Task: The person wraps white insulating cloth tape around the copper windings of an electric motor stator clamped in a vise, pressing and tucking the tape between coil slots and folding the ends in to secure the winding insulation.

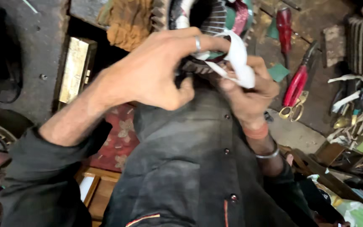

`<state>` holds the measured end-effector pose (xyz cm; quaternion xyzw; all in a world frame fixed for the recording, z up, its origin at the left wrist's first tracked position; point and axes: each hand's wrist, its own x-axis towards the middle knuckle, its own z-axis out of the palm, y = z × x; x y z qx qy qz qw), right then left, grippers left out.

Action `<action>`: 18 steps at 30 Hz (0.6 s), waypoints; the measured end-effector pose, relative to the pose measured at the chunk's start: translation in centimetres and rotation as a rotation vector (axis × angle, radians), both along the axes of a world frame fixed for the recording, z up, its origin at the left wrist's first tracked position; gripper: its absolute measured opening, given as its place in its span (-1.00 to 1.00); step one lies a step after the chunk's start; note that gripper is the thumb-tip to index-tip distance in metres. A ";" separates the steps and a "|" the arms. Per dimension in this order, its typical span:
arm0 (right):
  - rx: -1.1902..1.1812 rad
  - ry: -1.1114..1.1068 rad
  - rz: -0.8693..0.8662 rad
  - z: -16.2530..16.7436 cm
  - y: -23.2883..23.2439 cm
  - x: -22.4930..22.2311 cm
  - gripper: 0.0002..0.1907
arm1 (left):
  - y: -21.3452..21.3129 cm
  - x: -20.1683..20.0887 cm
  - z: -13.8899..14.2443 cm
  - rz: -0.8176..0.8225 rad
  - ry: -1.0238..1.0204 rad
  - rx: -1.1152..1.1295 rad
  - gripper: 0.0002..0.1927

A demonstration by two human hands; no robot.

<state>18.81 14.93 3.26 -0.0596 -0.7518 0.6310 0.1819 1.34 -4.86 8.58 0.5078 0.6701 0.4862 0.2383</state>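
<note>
While two hands, left hand (156, 71), right hand (248, 90), pinch one white strip (238, 59) (fingers closed), one stator (206, 21)

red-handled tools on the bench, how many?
2: a red-handled screwdriver at top right, and red-handled pliers just below it, beside brass-coloured scissors. Clutter may hide more.

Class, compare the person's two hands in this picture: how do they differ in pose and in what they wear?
The left hand arches over the ribbed stator, back upward; the right hand reaches up from below it. The left hand wears a finger ring; the right hand has wristbands. Both hands hold the white tape.
</note>
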 end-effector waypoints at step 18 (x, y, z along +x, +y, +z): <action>-0.141 0.191 -0.151 -1.7 -4.5 1.8 -0.66 | 0.5 -1.5 -3.3 -0.031 0.027 0.160 -0.74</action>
